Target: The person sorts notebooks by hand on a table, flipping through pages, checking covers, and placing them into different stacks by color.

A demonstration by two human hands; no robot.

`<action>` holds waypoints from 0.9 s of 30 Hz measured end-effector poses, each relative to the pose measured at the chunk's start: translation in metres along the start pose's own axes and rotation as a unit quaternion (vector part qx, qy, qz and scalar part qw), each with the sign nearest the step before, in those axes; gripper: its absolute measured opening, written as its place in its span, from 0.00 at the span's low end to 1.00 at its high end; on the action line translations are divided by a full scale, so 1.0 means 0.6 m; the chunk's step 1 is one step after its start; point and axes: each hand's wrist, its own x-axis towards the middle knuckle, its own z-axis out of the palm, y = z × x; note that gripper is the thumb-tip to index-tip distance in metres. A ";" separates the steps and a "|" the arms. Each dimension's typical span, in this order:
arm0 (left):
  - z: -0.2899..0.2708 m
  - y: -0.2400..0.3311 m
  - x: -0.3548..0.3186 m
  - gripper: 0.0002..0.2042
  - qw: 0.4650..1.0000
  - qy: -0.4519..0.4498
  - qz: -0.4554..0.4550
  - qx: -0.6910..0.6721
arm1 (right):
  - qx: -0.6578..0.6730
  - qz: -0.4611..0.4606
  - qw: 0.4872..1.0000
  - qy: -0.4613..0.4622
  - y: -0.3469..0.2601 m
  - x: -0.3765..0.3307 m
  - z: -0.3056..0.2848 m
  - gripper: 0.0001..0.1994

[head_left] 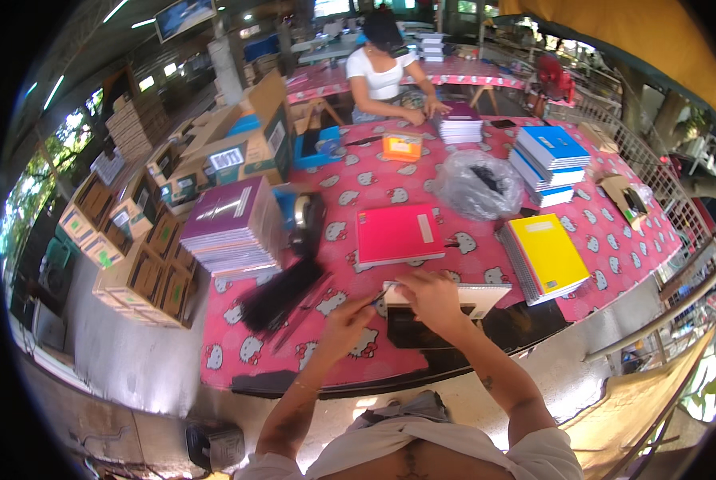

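A spiral-bound notebook (490, 298) with a pale edge lies before me at the table's front, partly over a dark board (406, 334). My right hand (432, 298) bends over the notebook, fingers closed at its top edge. At its left end, my left hand (350, 322) is closed in a pinch around something small and thin that I cannot make out. A loose bundle of long black strands (282, 300) lies left of that hand. Just beyond my hands rests a stack of pink notebooks (400, 232). To the right are yellow spiral notebooks (547, 252).
Purple notebooks (228, 216) form a tall stack at left, beside a black-and-metal device (306, 220). A clear plastic bag (478, 186) and blue notebooks (552, 152) stand farther right. Cardboard boxes (154, 264) crowd the left side. Across the table, a person (384, 80) handles purple notebooks.
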 end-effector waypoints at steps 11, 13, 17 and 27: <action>0.097 0.143 0.060 0.15 0.907 0.151 0.296 0.260 | -0.138 0.356 0.914 0.137 0.437 -0.158 -0.194 0.21; 0.121 0.152 0.092 0.15 0.914 0.013 0.280 0.292 | -0.194 0.409 0.886 0.099 0.524 -0.191 -0.197 0.23; 0.126 0.254 0.179 0.13 0.926 -0.111 0.266 0.245 | -0.156 0.484 0.859 0.064 0.700 -0.308 -0.258 0.25; 0.583 0.240 0.355 0.21 0.990 0.045 0.093 -0.098 | 0.057 0.433 0.896 0.074 0.738 -0.350 -0.253 0.17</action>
